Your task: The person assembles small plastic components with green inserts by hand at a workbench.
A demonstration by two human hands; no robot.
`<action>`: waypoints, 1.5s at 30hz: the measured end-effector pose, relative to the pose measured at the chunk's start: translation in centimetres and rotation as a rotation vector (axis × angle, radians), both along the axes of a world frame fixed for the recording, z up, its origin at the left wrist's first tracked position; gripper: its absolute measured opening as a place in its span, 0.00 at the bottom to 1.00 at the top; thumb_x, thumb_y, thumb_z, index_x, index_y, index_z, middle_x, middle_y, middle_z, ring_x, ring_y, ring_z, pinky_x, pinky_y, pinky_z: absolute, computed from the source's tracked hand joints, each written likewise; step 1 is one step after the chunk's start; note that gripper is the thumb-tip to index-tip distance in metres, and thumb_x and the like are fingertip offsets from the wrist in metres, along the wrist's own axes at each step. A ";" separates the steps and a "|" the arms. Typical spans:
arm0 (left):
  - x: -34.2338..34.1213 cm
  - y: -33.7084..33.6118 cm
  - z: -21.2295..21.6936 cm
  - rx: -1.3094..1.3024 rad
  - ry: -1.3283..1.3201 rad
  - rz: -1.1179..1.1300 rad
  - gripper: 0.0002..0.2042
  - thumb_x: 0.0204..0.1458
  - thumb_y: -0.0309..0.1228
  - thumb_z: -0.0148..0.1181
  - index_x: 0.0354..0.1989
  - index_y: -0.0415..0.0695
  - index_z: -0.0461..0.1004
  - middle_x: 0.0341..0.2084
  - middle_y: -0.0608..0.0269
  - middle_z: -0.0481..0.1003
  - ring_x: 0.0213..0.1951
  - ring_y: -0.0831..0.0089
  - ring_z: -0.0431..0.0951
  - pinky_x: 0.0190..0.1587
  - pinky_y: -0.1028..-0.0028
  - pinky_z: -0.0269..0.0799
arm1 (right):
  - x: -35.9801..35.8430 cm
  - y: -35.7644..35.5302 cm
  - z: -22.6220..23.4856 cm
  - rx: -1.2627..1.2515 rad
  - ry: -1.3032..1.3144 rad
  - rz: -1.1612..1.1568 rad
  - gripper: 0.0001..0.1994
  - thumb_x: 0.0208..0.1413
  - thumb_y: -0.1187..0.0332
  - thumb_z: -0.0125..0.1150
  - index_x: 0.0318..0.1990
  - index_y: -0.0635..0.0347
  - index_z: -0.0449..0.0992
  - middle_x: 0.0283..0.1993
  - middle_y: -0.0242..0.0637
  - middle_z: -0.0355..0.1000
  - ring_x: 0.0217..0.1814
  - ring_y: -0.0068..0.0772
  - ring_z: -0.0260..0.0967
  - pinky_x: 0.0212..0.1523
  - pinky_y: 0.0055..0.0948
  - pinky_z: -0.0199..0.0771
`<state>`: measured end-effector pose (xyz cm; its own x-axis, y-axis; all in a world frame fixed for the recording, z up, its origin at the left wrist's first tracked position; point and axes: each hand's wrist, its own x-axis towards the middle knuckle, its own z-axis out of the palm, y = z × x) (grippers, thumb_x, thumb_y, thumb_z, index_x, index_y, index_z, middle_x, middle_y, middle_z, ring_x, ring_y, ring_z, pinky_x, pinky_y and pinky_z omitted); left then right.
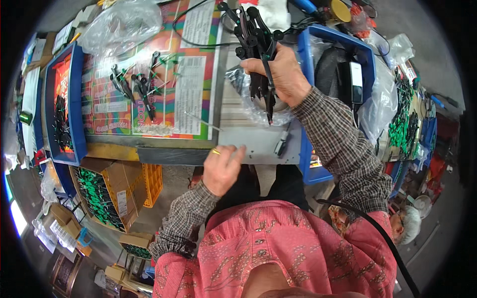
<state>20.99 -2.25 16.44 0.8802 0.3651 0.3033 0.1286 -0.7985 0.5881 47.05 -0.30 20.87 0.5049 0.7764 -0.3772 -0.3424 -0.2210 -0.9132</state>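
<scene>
Workbench [248, 141] under colourful printed sheet [149, 74]

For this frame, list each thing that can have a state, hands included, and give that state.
Right hand: closed around a bunch of black tools, lifted above the bench.
Bunch of black tools: gripped, fanned out above and below the fist.
Left hand: fingers curled at the bench edge; contents not visible.
Clear bag: open, under the right hand.
Cardboard box: open, full of green-and-black parts.

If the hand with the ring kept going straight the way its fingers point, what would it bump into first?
The left hand points up and slightly right across the grey work surface. The thin metal rod lies a bit to the left of that line, so probably the clear plastic bag comes first, though depth is hard to judge.
</scene>
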 end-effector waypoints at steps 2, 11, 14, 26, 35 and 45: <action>-1.7 2.5 -1.5 0.036 0.004 0.098 0.19 0.36 0.19 0.58 0.42 0.37 0.75 0.32 0.56 0.70 0.33 0.60 0.73 0.34 0.65 0.72 | -2.0 1.5 -1.6 -0.036 0.058 0.018 0.17 0.41 0.76 0.71 0.38 0.68 0.71 0.31 0.32 0.74 0.29 0.20 0.70 0.30 0.20 0.72; -3.7 10.0 -5.9 0.155 0.011 0.281 0.20 0.39 0.19 0.60 0.45 0.45 0.76 0.32 0.59 0.68 0.31 0.63 0.70 0.32 0.66 0.69 | -6.7 4.3 -6.4 -0.343 -0.428 -0.023 0.16 0.39 0.72 0.70 0.35 0.68 0.70 0.27 0.30 0.69 0.25 0.19 0.65 0.25 0.22 0.67; -3.2 11.0 -6.5 0.181 0.040 0.281 0.21 0.40 0.21 0.59 0.47 0.48 0.75 0.32 0.61 0.67 0.31 0.65 0.70 0.33 0.66 0.67 | -6.4 4.2 -7.8 -0.373 -0.506 0.011 0.17 0.39 0.71 0.71 0.35 0.69 0.71 0.28 0.31 0.70 0.25 0.20 0.65 0.26 0.22 0.68; -4.1 10.8 -6.4 0.146 0.144 0.058 0.13 0.41 0.27 0.57 0.38 0.46 0.73 0.34 0.60 0.67 0.34 0.63 0.70 0.37 0.64 0.65 | -7.6 4.2 -6.8 -0.402 -0.688 0.168 0.26 0.38 0.65 0.73 0.44 0.72 0.71 0.37 0.48 0.74 0.39 0.39 0.72 0.44 0.33 0.71; -3.6 7.4 -5.3 0.072 0.184 -0.023 0.13 0.43 0.28 0.55 0.40 0.45 0.72 0.37 0.57 0.67 0.37 0.61 0.70 0.40 0.64 0.67 | -6.9 0.6 -4.8 -0.273 -0.821 0.237 0.24 0.47 0.66 0.61 0.47 0.77 0.66 0.42 0.62 0.68 0.45 0.61 0.66 0.47 0.45 0.67; 0.8 2.5 -4.4 0.096 0.155 -0.125 0.12 0.44 0.28 0.54 0.38 0.45 0.72 0.35 0.59 0.68 0.36 0.63 0.71 0.40 0.64 0.68 | -2.2 -10.1 2.3 -0.303 -0.193 0.342 0.18 0.56 0.73 0.59 0.54 0.69 0.68 0.40 0.38 0.73 0.38 0.24 0.73 0.37 0.24 0.75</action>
<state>21.78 0.29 12.07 0.9555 0.2263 0.1890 0.1082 -0.8655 0.4891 44.89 -10.44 23.16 0.3230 0.7794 -0.5368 -0.0352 -0.5570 -0.8298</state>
